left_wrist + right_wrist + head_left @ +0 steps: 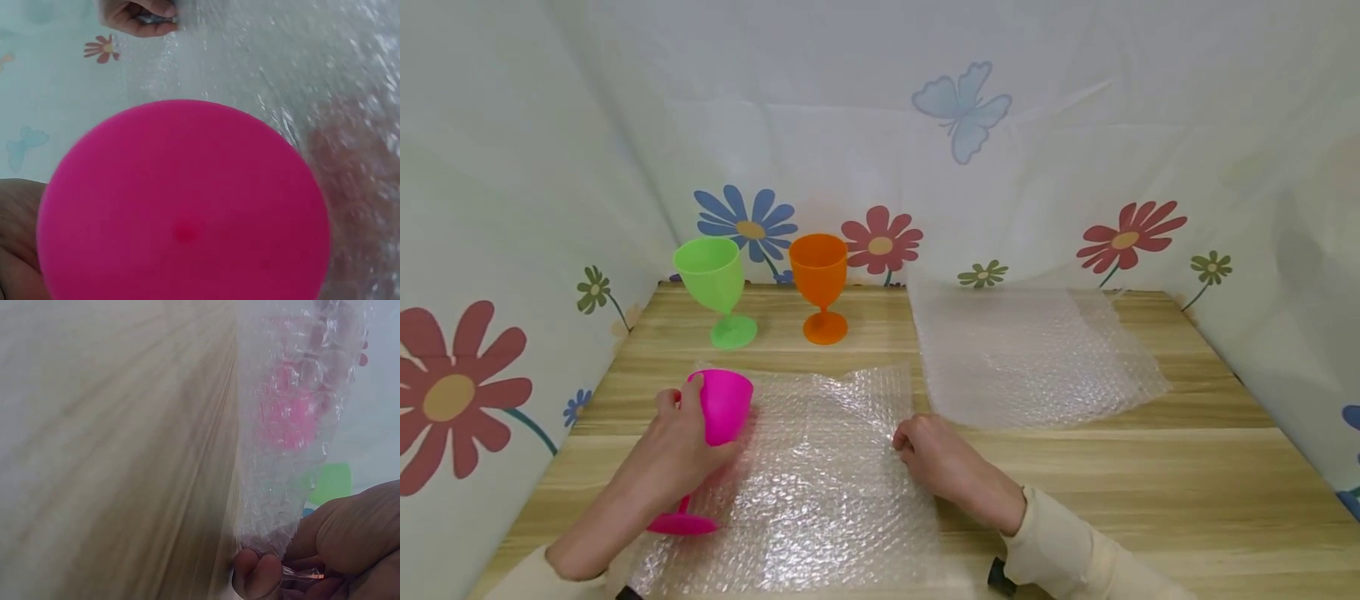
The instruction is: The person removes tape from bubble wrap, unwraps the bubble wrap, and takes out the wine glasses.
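A pink plastic goblet [727, 406] leans over the left part of a bubble wrap sheet [820, 483]. My left hand [673, 442] grips it by the bowl, thumb on the near side and fingers around the back. Its round base [187, 187] fills much of the left wrist view and hides most of that hand. My right hand [936, 462] pinches the right edge of the same sheet. In the right wrist view the fingertips [262, 578] fold over the lifted plastic, and the pink goblet shows through it.
A green goblet [713, 275] and an orange goblet [820, 271] stand upright at the table's back left. Another bubble wrap sheet [1037, 358] lies at the back right of the wooden table [1150, 492]. Printed cloth [865, 167] encloses the back and sides.
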A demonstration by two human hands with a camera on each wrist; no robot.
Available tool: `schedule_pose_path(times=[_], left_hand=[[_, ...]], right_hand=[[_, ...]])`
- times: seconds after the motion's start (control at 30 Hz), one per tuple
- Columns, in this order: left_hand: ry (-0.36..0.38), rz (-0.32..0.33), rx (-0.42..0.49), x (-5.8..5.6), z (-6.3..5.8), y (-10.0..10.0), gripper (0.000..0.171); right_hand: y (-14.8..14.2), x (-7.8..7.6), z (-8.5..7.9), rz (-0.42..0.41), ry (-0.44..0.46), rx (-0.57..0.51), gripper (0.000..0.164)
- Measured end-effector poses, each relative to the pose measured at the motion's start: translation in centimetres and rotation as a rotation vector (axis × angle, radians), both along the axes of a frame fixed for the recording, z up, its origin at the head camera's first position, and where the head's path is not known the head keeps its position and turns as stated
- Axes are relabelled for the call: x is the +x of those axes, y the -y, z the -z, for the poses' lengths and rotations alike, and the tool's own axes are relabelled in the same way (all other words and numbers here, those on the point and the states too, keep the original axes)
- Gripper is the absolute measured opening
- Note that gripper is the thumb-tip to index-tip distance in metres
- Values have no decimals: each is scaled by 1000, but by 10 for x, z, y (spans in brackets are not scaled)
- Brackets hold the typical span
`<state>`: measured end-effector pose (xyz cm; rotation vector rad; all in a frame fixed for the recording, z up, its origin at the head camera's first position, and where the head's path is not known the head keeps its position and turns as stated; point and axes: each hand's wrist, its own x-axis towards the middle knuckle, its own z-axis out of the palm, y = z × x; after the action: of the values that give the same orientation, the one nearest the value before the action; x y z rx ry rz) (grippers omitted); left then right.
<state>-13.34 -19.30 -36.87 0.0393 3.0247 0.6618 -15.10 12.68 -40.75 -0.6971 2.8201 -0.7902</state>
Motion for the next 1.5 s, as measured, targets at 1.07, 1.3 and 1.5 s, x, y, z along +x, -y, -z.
schedule_pose_path(times=[1.07, 1.3, 1.5], left_hand=[[174, -91, 190, -8, 5, 27, 103], [182, -92, 181, -8, 4, 28, 104], [191, -109, 179, -11, 5, 30, 106]], right_hand=[[-3, 11, -15, 12, -147, -67, 16], [-5, 11, -23, -6, -168, -101, 16], [-6, 11, -30, -18, -196, -124, 16]])
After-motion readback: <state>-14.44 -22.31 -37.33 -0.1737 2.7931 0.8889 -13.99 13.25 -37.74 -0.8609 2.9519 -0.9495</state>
